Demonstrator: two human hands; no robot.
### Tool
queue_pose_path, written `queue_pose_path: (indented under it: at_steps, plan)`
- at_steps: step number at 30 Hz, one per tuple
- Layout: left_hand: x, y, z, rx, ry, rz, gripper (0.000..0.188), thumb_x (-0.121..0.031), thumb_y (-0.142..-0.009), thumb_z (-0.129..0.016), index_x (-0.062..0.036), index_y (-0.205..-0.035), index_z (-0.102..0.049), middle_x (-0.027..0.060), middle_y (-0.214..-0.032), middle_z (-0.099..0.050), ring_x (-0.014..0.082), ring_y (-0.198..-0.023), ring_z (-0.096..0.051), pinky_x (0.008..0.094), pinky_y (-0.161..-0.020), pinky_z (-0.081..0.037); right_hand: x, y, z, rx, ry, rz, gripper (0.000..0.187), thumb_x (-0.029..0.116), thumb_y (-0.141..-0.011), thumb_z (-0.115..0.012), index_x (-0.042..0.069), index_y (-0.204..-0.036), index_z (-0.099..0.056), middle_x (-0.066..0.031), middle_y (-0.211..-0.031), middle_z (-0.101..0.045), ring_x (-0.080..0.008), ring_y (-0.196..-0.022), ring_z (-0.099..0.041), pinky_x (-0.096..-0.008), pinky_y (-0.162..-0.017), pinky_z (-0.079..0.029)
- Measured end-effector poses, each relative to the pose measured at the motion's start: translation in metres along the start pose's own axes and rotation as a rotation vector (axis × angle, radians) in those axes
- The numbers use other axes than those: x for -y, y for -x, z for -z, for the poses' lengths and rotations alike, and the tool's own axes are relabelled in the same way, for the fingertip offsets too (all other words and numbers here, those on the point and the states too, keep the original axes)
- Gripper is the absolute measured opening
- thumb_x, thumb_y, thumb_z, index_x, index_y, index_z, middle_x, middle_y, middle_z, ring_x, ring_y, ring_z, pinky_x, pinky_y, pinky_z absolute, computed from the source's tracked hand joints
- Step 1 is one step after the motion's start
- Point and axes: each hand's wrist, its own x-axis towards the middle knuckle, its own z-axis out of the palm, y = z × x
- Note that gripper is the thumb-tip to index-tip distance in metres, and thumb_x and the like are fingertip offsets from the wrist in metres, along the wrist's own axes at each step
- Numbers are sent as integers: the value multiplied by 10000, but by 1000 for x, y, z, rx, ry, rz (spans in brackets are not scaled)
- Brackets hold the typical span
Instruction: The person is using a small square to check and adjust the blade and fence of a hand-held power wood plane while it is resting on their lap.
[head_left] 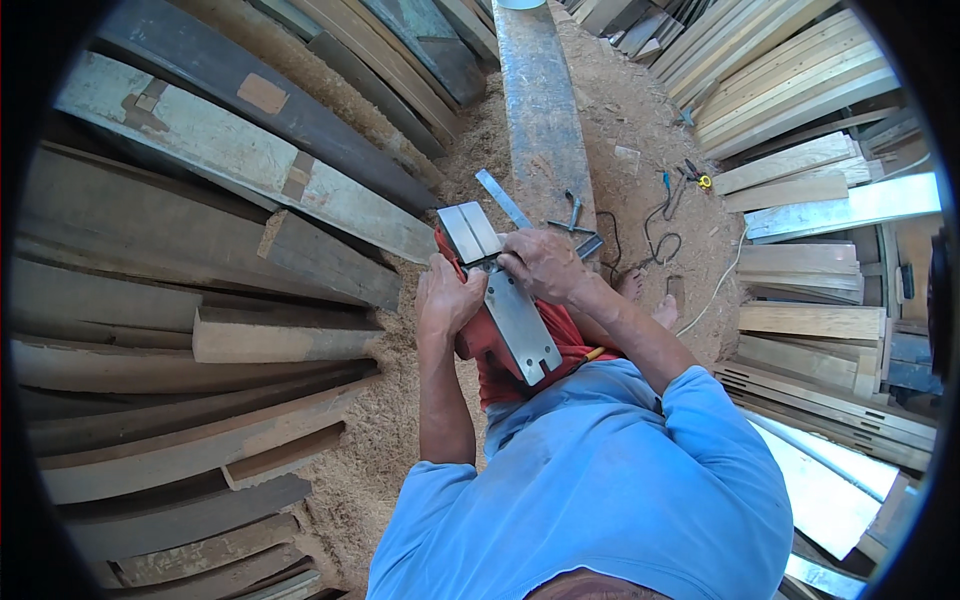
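Note:
An electric hand planer (522,330) with a red body lies upside down across my lap, its flat metal sole facing up. My left hand (447,298) is closed round the planer's left side, the thumb near the cutter gap between the two sole plates. At that gap, from the other side, my right hand (540,262) has its fingers bent and pressed together against the planer. Whether a small part is pinched in them is hidden. A yellow-and-dark pencil-like stick (590,357) lies at my lap, beside the planer's rear end.
Ahead stands a long worn plank bench (545,110), carrying a metal ruler (503,198) and a T-shaped metal tool (573,215). A dark cord (660,235) and yellow-handled pliers (702,178) lie on the sawdust-covered floor. Stacked timber (290,335) lines the left, lighter boards (800,262) the right.

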Motion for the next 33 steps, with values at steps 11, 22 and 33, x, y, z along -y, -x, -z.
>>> queue_pose_path:
  at_steps: [11, 22, 33]
  plan:
    - [7, -1, -8, 1, 31, -11, 644, -411, -878, -608, 121, -1230, -515, 377, -1203, -628, 523, -1162, -591, 563, -1047, -458, -74, -19, 7, -59, 164, -299, 210, 240, -970, -611, 82, -1071, -706, -207, -1015, -693, -399, -998, -676, -501, -856, -550]
    - [2, -2, 6, 85, 41, 74, 682, -439, -876, -633, 89, -1288, -500, 346, -1245, -631, 484, -1197, -594, 534, -1068, -454, -218, -35, -17, 61, 422, -614, 206, 185, -926, -636, 148, -1099, -741, -219, -1122, -652, -403, -1077, -684, -501, -877, -583]
    - [-4, -4, 4, 18, 65, -4, 726, -431, -877, -607, 107, -1349, -483, 339, -1298, -615, 498, -1239, -572, 531, -1095, -444, -231, -21, -11, -289, 267, -423, 252, 264, -990, -603, 45, -919, -704, -248, -946, -688, -436, -951, -690, -508, -833, -550]
